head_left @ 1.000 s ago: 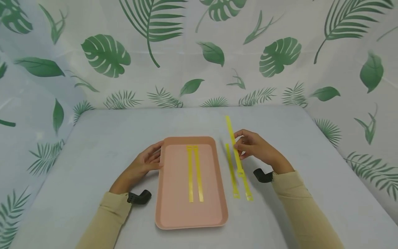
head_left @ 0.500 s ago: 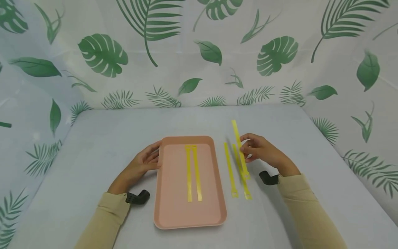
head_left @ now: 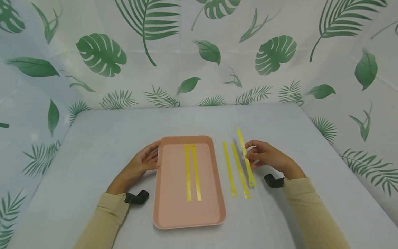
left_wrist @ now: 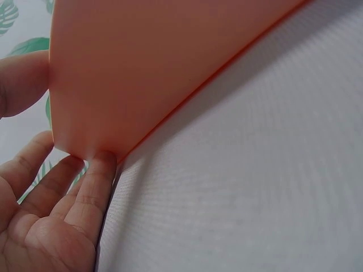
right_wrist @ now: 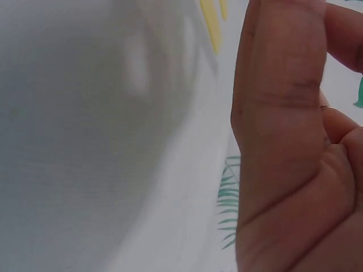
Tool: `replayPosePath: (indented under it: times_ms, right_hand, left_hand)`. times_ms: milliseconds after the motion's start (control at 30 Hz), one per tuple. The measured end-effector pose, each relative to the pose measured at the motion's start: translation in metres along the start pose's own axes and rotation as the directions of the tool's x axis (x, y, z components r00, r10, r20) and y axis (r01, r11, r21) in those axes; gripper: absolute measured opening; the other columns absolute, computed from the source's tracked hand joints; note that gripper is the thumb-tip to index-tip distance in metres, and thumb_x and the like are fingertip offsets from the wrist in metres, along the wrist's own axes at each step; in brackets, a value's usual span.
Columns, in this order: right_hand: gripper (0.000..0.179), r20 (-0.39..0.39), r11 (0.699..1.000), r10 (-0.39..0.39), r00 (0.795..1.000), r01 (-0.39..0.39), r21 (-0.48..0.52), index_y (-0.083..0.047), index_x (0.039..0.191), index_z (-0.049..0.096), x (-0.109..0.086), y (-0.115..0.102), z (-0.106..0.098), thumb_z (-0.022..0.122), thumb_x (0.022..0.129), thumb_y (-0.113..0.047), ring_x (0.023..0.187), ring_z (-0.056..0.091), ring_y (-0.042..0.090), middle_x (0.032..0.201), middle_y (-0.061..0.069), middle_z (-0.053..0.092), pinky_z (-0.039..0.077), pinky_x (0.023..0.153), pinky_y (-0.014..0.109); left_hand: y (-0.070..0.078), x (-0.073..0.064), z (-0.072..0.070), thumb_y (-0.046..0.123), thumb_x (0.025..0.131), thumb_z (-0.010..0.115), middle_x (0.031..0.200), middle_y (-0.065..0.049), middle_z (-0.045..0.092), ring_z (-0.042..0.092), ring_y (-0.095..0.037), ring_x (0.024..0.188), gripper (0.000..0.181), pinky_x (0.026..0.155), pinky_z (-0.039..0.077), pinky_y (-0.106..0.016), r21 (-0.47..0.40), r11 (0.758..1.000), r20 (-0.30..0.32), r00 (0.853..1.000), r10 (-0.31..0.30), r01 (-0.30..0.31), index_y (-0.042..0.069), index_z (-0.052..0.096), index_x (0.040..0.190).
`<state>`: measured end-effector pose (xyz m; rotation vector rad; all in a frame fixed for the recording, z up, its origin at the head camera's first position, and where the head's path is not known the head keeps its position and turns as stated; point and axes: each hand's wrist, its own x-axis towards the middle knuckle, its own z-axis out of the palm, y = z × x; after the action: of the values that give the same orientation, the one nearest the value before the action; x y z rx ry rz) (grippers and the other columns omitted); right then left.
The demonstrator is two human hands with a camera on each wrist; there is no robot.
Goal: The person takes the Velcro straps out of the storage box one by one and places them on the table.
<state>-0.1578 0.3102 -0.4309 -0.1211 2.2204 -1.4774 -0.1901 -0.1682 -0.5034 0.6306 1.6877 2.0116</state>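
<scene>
My left hand (head_left: 141, 164) rests against the left side of a pink tray (head_left: 206, 190). In the left wrist view its fingertips (left_wrist: 103, 161) touch the tray's outer wall, with the thumb apart from them at the rim. Right of the tray, my right hand (head_left: 265, 155) pinches a yellow cable tie (head_left: 249, 171) with a slotted end, which points toward me close to the table. Two like ties (head_left: 228, 169) lie side by side between tray and hand. Inside the tray are two more yellow ties (head_left: 188, 176), slotted ends at the far side. The right wrist view hides the pinch.
A pale table (head_left: 115, 128) carries everything. Leaf-printed cloth (head_left: 230, 55) stands behind it and along both sides. Each wrist wears a black camera mount (head_left: 273, 181).
My right hand has moved right and toward me, bringing the held cable tie down beside the two on the table. The left hand keeps its place at the tray.
</scene>
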Motion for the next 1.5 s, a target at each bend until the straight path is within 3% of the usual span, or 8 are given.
replayPosePath:
  times_ms: [233,533,833,1133,1367,1500]
  right_hand:
    - [0.039,0.023,0.998,0.053,0.998,-0.054,0.023,0.011,0.137,0.046,-0.004,0.008,-0.002,0.064,0.107,-0.005,0.078,0.069,0.023,0.089,0.010,0.066,0.065,0.076,0.033]
    - [0.031,0.024,0.992,0.129,0.991,-0.129,-0.005,0.009,0.127,0.051,-0.005,0.010,-0.002,0.068,0.104,-0.004,0.072,0.068,0.016,0.084,0.007,0.067,0.064,0.070,0.028]
    - [0.025,-0.023,0.977,0.181,0.983,-0.183,-0.107,0.007,0.119,0.056,-0.003,0.010,0.004,0.071,0.102,-0.004,0.071,0.066,0.016,0.081,0.006,0.065,0.062,0.066,0.028]
    - [0.020,-0.120,0.930,0.246,0.962,-0.269,-0.252,-0.002,0.102,0.056,-0.007,-0.003,0.008,0.072,0.103,-0.014,0.067,0.060,0.016,0.076,0.004,0.064,0.055,0.064,0.029]
    - [0.020,-0.114,0.933,0.177,0.978,-0.204,-0.296,0.000,0.103,0.060,-0.007,-0.015,0.006,0.068,0.106,-0.017,0.070,0.057,0.017,0.075,0.003,0.061,0.054,0.065,0.031]
    - [0.020,-0.093,0.940,0.134,0.987,-0.156,-0.304,0.002,0.110,0.062,-0.007,-0.018,0.006,0.067,0.108,-0.017,0.073,0.058,0.019,0.080,0.005,0.063,0.055,0.066,0.033]
  left_hand:
    - [0.001,-0.001,0.001,-0.007,0.100,0.068,0.175,-0.034,0.013,0.034,-0.031,0.159,0.088,0.115,0.046,-0.022,0.001,1.000,0.004,1.000,-0.002,0.002,-0.010,0.013,0.169]
    - [0.002,0.000,0.003,-0.010,0.099,0.065,0.174,-0.035,0.012,0.047,-0.012,0.149,0.088,0.112,0.049,-0.022,-0.006,1.000,-0.002,1.000,-0.006,0.006,-0.011,0.011,0.169]
    - [0.004,-0.001,0.002,-0.011,0.099,0.065,0.174,-0.035,0.012,0.047,-0.010,0.148,0.088,0.113,0.048,-0.022,-0.008,1.000,-0.002,1.000,-0.003,0.003,-0.011,0.011,0.168]
    - [0.003,-0.001,0.001,-0.010,0.099,0.065,0.175,-0.033,0.015,0.041,-0.023,0.155,0.086,0.114,0.047,-0.023,0.001,1.000,-0.003,1.000,-0.007,0.007,-0.009,0.014,0.169]
    - [0.003,-0.001,-0.001,-0.010,0.099,0.064,0.175,-0.032,0.015,0.019,-0.048,0.161,0.086,0.115,0.046,-0.021,0.008,1.000,-0.010,1.000,-0.007,0.007,-0.008,0.015,0.169]
    - [0.002,0.001,0.000,-0.009,0.099,0.065,0.176,-0.031,0.015,0.016,-0.052,0.160,0.086,0.114,0.046,-0.021,-0.001,1.000,-0.006,1.000,-0.006,0.006,-0.008,0.015,0.169]
